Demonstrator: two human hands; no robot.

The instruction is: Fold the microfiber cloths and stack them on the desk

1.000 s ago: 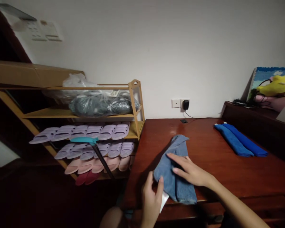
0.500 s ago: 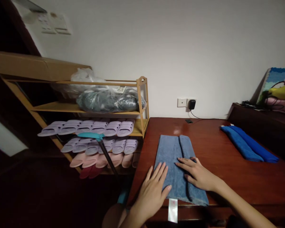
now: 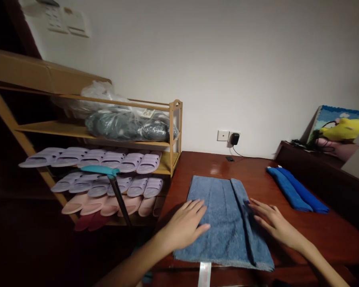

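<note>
A grey-blue towel [image 3: 221,223] lies on the reddish-brown table [image 3: 200,161], with a narrow fold along its right side and a white tag [image 3: 204,274] hanging at the near edge. My left hand [image 3: 186,224] rests on the towel's left part, palm down with fingers spread. Beside the folded right edge is my right hand [image 3: 277,227], its fingers apart and the fingertips near the fold. Neither hand holds anything. Two rolled or folded blue cloths [image 3: 299,191] lie side by side at the table's right.
Left of the table stands a wooden rack [image 3: 176,139] with lilac slippers [image 3: 149,161], pink slippers [image 3: 103,205] and a plastic-wrapped bundle [image 3: 128,123]. A black plug [image 3: 235,138] with a cable is at the wall. A yellow plush [image 3: 345,128] sits at right.
The towel now lies wider, with its right fold narrower. My right hand has moved right, off the towel's middle to its edge. My left hand has shifted a little left. The view has turned slightly.
</note>
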